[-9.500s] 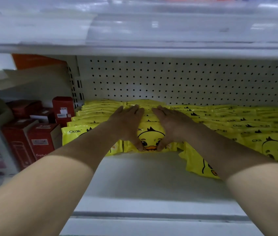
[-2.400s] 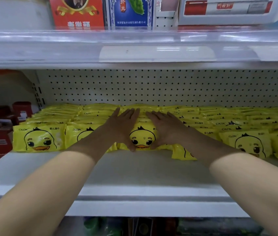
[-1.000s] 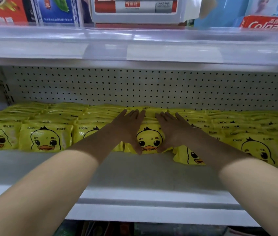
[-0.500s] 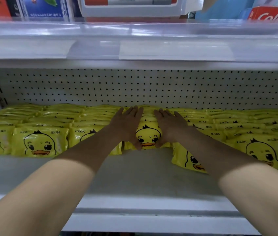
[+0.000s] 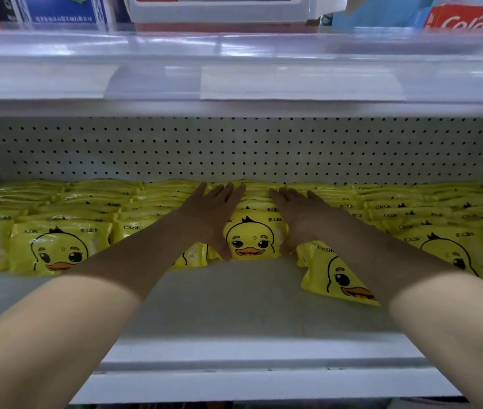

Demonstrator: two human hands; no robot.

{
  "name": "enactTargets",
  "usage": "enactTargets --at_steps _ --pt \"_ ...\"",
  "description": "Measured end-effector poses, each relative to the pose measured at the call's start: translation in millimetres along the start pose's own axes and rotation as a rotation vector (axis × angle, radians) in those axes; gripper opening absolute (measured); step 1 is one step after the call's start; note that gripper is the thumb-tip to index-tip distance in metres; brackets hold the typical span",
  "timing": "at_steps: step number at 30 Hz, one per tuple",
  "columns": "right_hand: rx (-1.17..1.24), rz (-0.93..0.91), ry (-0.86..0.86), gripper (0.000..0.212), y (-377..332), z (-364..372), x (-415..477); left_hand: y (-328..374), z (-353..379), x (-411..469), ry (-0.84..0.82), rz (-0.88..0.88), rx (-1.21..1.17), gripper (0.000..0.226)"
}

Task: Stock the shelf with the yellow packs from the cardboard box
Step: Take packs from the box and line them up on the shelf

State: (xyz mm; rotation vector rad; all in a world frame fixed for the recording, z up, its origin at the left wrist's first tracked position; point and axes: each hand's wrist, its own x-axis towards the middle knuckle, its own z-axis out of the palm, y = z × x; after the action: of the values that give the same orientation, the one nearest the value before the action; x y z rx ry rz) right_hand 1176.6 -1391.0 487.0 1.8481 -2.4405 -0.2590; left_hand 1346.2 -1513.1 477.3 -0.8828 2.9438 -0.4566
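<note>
Pack between left hand, right hand (apparently touching).

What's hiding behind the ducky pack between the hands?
More yellow packs stand in a row toward the pegboard wall. The left hand and right hand cover the row's sides.

The yellow packs bear the brand "CKaK" in black at the upper left of the face and the characters 婴儿湿巾 at the upper right, above a printed duck. On the middle pack only the brand's last letters show, beside the full characters. The tilted pack shows "CKaK" along its top edge, and the same word repeats on the rows behind at the right. On the shelf above, a red box reads "Colgat", cut by the frame edge, under 高露洁. A blue box carries a line of white characters too small to read, and the label strips are too blurred to read.
</note>
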Motion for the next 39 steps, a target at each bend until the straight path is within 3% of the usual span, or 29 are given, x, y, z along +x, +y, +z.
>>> enactTargets --at_steps 3,7,11,21,25,29,39 --pt "-0.014 -0.023 0.023 0.144 1.8 3.1 0.9 -2.5 3.5 0.7 0.010 0.015 -0.020 0.157" --pt "0.095 -0.055 -0.003 0.151 -0.3 2.8 0.4 -10.8 0.7 1.4 -0.092 0.048 -0.124 0.161" --pt "0.057 -0.063 0.075 0.151 -7.9 10.7 7.4 -13.6 -3.6 4.8 -0.149 0.063 -0.057 0.163" --pt "0.021 -0.047 0.137 0.147 -10.8 12.4 17.9 -5.1 -0.9 4.2 -0.039 0.011 0.093 0.160" --pt "0.118 -0.074 0.118 0.145 2.0 4.8 0.4 0.6 -5.0 -2.0 -0.032 -0.025 0.167 0.163" --pt "0.206 -0.025 0.168 0.140 40.3 -10.8 -23.5 16.6 -19.8 -8.1 -0.032 -0.044 0.089 0.161" --pt "0.102 0.060 -0.066 0.134 119.6 -5.6 -89.4 132.8 -55.2 5.2 0.051 0.300 -0.234 0.121"
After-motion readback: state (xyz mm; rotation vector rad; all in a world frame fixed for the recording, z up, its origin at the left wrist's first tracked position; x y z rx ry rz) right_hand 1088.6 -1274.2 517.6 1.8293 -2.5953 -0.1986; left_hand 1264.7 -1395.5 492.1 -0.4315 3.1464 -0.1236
